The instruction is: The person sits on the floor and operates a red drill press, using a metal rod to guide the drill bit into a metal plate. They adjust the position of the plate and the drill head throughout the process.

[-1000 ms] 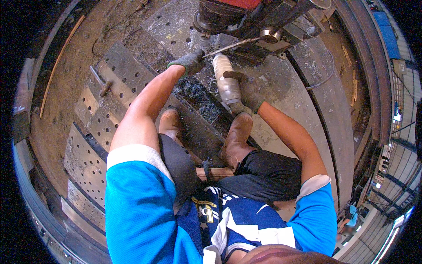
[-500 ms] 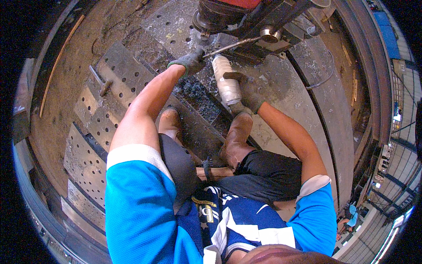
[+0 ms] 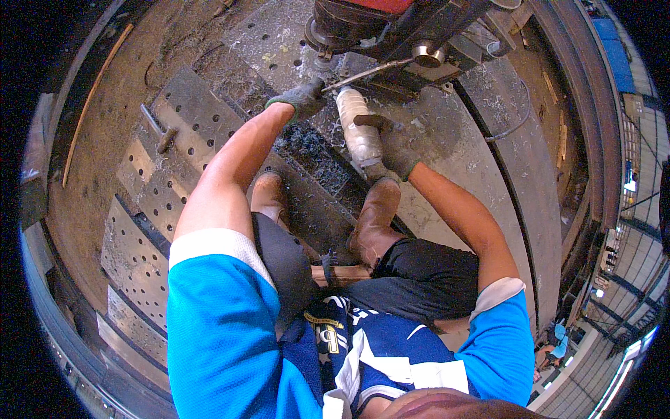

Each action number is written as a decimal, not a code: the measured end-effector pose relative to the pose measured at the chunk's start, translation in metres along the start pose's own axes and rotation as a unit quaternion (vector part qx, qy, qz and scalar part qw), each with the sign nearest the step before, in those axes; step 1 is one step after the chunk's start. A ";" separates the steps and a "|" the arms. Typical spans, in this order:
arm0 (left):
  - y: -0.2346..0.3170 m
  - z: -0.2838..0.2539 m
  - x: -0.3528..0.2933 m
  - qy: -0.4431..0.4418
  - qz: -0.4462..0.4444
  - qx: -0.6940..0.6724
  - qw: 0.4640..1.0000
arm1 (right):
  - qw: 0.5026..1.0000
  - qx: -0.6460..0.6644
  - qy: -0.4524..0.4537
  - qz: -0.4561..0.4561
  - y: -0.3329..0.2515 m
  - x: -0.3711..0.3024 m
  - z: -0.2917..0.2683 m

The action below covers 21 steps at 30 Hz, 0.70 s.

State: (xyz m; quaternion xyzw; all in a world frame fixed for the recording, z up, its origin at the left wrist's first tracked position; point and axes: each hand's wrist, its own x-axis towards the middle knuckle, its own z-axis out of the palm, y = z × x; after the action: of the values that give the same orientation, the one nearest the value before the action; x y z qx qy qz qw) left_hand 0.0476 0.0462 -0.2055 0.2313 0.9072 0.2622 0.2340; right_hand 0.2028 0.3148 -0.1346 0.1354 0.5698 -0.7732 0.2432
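Note:
My left hand (image 3: 305,100), in a dark work glove, is closed at the end of a thin metal lever (image 3: 370,73) on a drilling machine (image 3: 356,28). Its fingertips are partly hidden. In my right hand (image 3: 394,145), also gloved, lies a whitish plastic bottle (image 3: 354,122), with bands round its upper part. The bottle is tilted, its narrow end toward the drill's lower part (image 3: 323,59). My right thumb lies across its side.
Steel plates with rows of holes (image 3: 199,115) lie at the left, a T-shaped tool (image 3: 162,133) on one. Dark metal shavings (image 3: 310,143) heap between plates near my boots (image 3: 377,209). A black cable (image 3: 499,160) runs along the right.
Almost nothing differs. Both hands keep their places on the lever and the bottle, and the machine's head has shifted very slightly in view.

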 end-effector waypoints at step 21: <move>-0.022 0.011 -0.003 0.018 -0.011 -0.015 1.000 | 0.994 0.032 -0.095 -0.038 0.015 0.000 -0.015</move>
State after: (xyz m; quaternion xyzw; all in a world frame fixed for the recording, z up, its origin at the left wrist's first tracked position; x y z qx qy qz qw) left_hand 0.0491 0.0316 -0.2255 0.2135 0.9097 0.2773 0.2237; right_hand 0.2092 0.3253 -0.1515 0.0468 0.5238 -0.8091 0.2623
